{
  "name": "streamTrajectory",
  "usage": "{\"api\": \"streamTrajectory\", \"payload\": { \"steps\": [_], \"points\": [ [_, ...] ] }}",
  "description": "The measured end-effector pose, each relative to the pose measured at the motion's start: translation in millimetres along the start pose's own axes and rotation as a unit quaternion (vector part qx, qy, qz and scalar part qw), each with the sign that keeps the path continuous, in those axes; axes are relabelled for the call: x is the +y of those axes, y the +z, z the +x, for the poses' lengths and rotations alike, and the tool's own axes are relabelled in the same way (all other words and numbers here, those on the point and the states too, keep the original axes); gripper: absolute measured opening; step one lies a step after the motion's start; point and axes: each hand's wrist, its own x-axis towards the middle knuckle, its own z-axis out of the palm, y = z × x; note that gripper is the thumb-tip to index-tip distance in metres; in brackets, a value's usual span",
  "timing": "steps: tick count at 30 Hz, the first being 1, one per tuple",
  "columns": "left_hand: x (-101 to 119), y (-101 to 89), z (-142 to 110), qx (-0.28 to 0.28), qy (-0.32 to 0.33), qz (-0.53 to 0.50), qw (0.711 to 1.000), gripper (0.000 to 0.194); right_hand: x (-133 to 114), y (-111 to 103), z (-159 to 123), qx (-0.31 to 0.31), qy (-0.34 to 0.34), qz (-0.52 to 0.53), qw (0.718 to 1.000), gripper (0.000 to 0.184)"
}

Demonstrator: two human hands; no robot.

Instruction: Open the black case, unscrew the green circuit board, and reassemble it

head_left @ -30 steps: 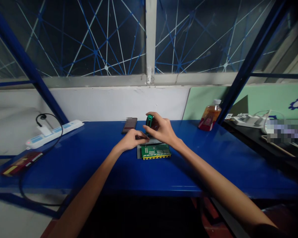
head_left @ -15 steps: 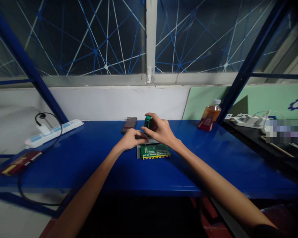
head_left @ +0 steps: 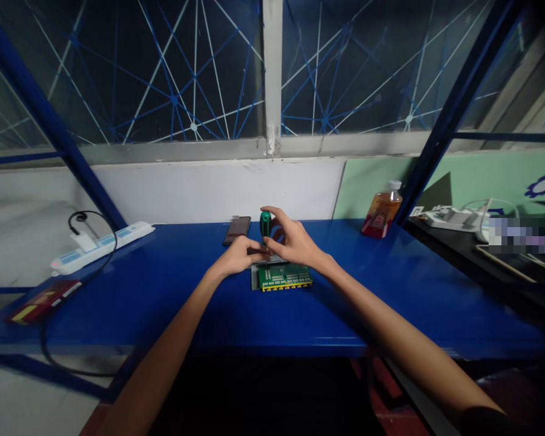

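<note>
My right hand (head_left: 295, 239) grips a green-and-black screwdriver (head_left: 266, 224) that stands nearly upright, its handle at the top. Its tip is hidden behind my fingers. Beside it, my left hand (head_left: 238, 255) is closed in a pinch close to the lower end of the screwdriver; what the fingers hold is too small to make out. Under both hands lies a green circuit board (head_left: 284, 275) with a yellow-edged row of ports along its near side. A grey metal plate (head_left: 255, 278) shows at the board's left edge, and my hands partly cover its far side.
A dark phone (head_left: 237, 230) lies behind my left hand on the blue table (head_left: 172, 303). At the left are a white power strip (head_left: 104, 247) with a black cable and a red box (head_left: 45, 301). A bottle of orange-red drink (head_left: 382, 211) stands at the back right.
The screwdriver has shifted slightly left and its handle is now more upright. My right fingers have moved lower, nearer my left fingertips. The board stays in place.
</note>
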Motion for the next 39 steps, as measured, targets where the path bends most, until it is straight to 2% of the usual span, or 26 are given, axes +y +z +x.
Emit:
{"api": "streamTrajectory", "payload": {
  "steps": [3,10,16,21,24,28,35,39],
  "points": [
    [2.9,-0.6,-0.8,-0.013,-0.009,-0.021,1.000,0.021,1.3,0.4,-0.8,0.005,-0.002,0.008,1.000,0.061],
    [9.6,-1.1,-0.9,0.028,-0.002,0.007,1.000,0.018,4.5,3.1,-1.6,0.031,0.009,-0.039,0.999,0.063],
    [4.4,-3.1,-0.9,0.015,0.010,0.003,1.000,0.017,1.6,4.4,-2.8,0.048,0.006,-0.048,0.998,0.064],
    [3.2,-1.1,-0.1,-0.012,0.004,-0.018,1.000,0.021,0.8,4.6,-4.2,0.050,-0.010,-0.046,0.998,0.058],
    [4.2,1.0,0.5,0.006,0.012,-0.020,1.000,0.023,2.4,6.2,-3.9,0.059,-0.014,-0.041,0.997,0.056],
    [6.2,1.0,1.0,0.042,0.021,-0.003,0.999,0.022,2.7,7.6,-3.6,0.055,-0.012,-0.029,0.998,0.059],
    [2.9,-1.1,0.5,0.004,0.003,-0.026,1.000,0.023,4.7,8.3,-3.4,0.035,-0.004,-0.037,0.999,0.060],
    [0.6,2.9,2.4,0.025,0.007,-0.011,1.000,0.024,5.5,8.6,-2.7,0.039,0.000,-0.039,0.998,0.061]
  ]
}}
